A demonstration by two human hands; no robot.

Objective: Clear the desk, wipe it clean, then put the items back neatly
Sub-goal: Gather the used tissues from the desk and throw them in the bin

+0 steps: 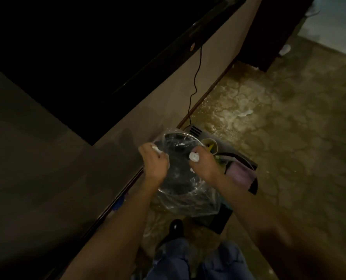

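Both hands have a closed grip on the rim of a clear plastic bag [188, 190] that lines a dark bin. The left hand [155, 160] has its fingers curled over the near-left rim, with something white, perhaps a crumpled tissue [156, 149], bunched under the fingertips. The right hand [203, 162] pinches the right side of the rim and holds a small white wad [194, 157] between thumb and fingers; the dim, blurred view does not show what the wad is made of.

The desk [36, 158] fills the left of the view as a broad grey-brown surface. A large black panel [87, 57] lies across its far part. The desk's dark edge runs diagonally just left of the left forearm. To the right spreads a mottled, shiny stone floor [289, 138]. A pale wall [218, 57] rises beyond the bin, and a thin black cable [196, 81] hangs down it to the floor.

The bin with its bag stands on the floor just beside the desk edge, below both hands. Touching its right side is a heap of things taken to the floor: a dark flat case [251, 178] with a pinkish cloth-like piece [241, 174] on it, and a pale cup [209, 145] holding yellowish items. Behind them sits a small dark vented box [195, 130]. At the bottom are the person's blue-trousered knees [188, 259] and a black shoe [176, 227].
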